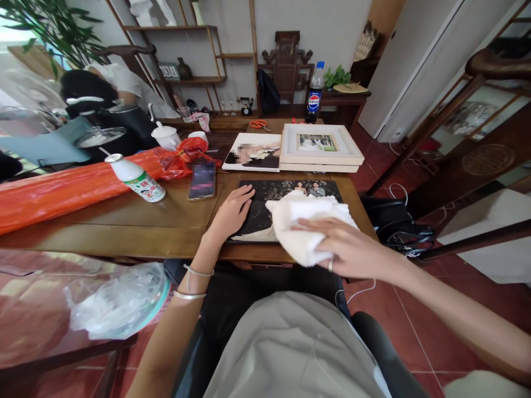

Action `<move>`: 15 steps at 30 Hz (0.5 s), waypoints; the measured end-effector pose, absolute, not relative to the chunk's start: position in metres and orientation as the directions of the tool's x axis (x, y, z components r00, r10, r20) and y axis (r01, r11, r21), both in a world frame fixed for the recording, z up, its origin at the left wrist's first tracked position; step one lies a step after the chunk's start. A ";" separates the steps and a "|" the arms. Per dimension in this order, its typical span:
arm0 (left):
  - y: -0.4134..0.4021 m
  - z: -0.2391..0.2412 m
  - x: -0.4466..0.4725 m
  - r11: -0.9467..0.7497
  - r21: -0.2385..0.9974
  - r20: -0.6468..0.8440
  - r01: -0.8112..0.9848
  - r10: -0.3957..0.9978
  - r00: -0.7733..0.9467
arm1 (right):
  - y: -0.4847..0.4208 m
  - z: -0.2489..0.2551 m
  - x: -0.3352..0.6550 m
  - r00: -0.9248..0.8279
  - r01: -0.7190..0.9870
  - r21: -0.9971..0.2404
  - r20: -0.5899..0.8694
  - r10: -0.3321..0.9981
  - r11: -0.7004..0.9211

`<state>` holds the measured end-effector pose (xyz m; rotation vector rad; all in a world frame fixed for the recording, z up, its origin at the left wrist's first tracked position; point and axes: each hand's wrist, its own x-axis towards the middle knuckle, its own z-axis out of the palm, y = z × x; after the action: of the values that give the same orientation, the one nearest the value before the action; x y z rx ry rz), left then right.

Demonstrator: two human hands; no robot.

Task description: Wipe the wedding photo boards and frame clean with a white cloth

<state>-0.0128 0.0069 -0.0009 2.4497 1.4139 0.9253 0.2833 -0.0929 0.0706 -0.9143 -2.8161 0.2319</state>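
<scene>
A dark photo print (286, 193) lies flat at the near edge of the wooden table (136, 226). My left hand (232, 213) rests on its left edge, fingers stretched out flat. My right hand (348, 249) presses a white cloth (305, 221) onto the print's right part, fingers laid over the cloth. The cloth hides much of the picture's lower right.
Behind the print lie another photo (253, 152) and a stack of white frames (319, 146). A phone (202, 179), a white bottle (136, 178), a long orange plastic-wrapped roll (62, 190), orange scissors (259, 124) and a cola bottle (314, 94) are on the table. A person sits at far left.
</scene>
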 end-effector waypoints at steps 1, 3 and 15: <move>0.007 -0.001 -0.013 -0.539 0.427 0.427 0.726 0.828 0.363 | -0.078 0.069 0.287 -0.782 0.574 -0.214 0.143 0.607 0.790; 0.008 -0.002 -0.014 -0.537 0.426 0.423 0.728 0.830 0.365 | -0.046 0.064 0.297 -0.755 0.588 -0.211 0.203 0.623 0.781; 0.002 0.004 -0.010 -0.510 0.486 0.423 0.710 0.848 0.320 | -0.016 0.054 0.305 -0.676 0.702 -0.066 0.249 0.693 0.709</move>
<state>-0.0104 0.0023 0.0038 2.3731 1.4238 0.9605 0.3053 -0.0163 0.0537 -1.1084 -2.6617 -0.0516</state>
